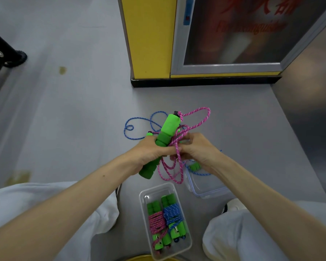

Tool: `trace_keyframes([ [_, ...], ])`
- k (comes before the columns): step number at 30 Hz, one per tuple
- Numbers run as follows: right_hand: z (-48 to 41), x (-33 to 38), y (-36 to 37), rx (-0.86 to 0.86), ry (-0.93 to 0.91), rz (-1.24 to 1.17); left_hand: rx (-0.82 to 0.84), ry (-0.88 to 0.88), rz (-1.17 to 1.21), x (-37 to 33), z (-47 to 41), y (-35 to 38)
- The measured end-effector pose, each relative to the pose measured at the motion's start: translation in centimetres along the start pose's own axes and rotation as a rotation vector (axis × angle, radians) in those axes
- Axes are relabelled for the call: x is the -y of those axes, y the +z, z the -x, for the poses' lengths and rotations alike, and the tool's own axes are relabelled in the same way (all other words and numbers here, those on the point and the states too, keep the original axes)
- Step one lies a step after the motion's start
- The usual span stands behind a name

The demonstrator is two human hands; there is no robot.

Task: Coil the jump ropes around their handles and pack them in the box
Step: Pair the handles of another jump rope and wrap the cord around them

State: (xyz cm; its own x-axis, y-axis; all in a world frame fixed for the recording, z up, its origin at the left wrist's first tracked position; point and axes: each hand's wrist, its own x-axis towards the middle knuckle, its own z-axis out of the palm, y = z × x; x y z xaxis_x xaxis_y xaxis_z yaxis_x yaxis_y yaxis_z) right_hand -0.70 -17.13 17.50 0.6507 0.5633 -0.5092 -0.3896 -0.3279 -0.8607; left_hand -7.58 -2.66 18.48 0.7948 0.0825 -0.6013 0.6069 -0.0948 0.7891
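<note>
My left hand [151, 153] grips two green foam handles [167, 129] of a pink jump rope, held together above the floor. The pink rope [169, 172] loops above and below my hands. My right hand [196, 149] pinches a strand of it beside the handles. A blue jump rope [137, 125] lies loose on the floor behind, with one green handle [195, 166] under my right wrist. A clear plastic box [186, 240] between my knees holds a coiled pink rope [156, 223] and a coiled blue rope [172, 213].
The clear box lid [205, 189] lies on the grey floor to the right of the box. A yellow pillar [149, 38] and a glass cabinet door [233, 34] stand ahead. A black frame [2, 57] is at the far left. My knees flank the box.
</note>
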Motion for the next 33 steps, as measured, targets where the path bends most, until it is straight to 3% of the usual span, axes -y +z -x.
trace_keyframes([
  [6, -0.3, -0.2, 0.3, -0.044, -0.09, 0.037, -0.093, -0.015, -0.121, -0.4, 0.0, -0.9],
  [9, -1.0, -0.1, -0.2, -0.133, -0.041, 0.046, -0.145, -0.021, 0.007, -0.6, 0.2, -1.3],
  [14, -1.4, -1.1, 1.2, 0.202, 0.059, 0.337, -0.061, 0.04, 0.213, -1.1, 0.4, -1.4],
  [17, -1.7, -1.4, 1.8, 0.132, 0.063, 0.56, -0.161, 0.01, 0.201, -1.0, 0.0, -2.0],
  [20, -1.9, -1.6, 0.6, -0.073, -0.01, 0.884, -0.337, 0.003, 0.049, -0.5, -0.3, -3.7],
  [24, -1.6, -3.0, -1.2, -0.089, 0.127, 1.058, -0.624, -0.005, -0.542, 1.3, -0.6, -7.2],
  [29, -0.6, -3.8, -2.6, -0.213, 0.254, 1.214, -0.77, -0.059, -0.651, 2.3, -0.8, -8.8],
  [31, -0.6, -3.6, -2.9, -0.273, 0.247, 1.122, -0.751, -0.029, -0.691, 2.2, -1.0, -8.0],
  [33, -0.8, -3.0, -2.7, -0.267, 0.237, 0.71, -0.701, 0.004, -0.69, 2.0, -1.2, -6.6],
])
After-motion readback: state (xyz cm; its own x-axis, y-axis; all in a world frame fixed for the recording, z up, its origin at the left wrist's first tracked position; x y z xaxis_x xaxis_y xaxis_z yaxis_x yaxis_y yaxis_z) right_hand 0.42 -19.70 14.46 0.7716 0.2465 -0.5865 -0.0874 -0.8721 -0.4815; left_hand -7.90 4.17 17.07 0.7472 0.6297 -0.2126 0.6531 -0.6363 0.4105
